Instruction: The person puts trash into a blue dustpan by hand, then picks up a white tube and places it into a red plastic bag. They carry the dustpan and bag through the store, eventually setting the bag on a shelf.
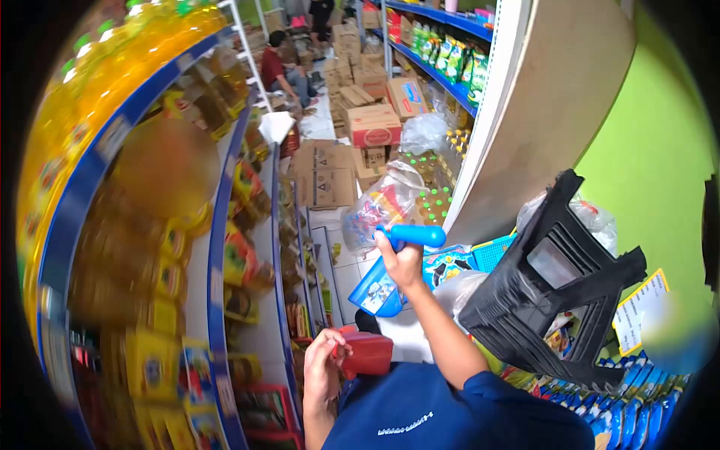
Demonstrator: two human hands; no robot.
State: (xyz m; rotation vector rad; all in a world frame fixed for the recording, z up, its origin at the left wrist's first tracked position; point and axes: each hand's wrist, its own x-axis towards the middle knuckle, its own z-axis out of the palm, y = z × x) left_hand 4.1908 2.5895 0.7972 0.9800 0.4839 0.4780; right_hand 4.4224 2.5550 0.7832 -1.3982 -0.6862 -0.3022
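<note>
My right hand point(405, 264) is closed around a blue plastic tool with a thick rounded handle point(418, 235). Below that hand is a flat blue plastic piece point(379, 291) with a picture label; whether it joins the handle is hidden by my hand. Close to my body, my left hand point(324, 361) grips a red plastic container point(367, 353) by its edge. A clear plastic bag point(384, 206) with colourful contents lies just beyond the blue tool.
Shelves point(219, 247) of oil bottles and pouches run along my left. A black plastic stool point(551, 300) lies tipped at my right, near a green wall point(660, 150). Cardboard boxes point(373, 124) fill the aisle ahead. Farther back sits a person point(276, 69); another person point(321, 15) stands.
</note>
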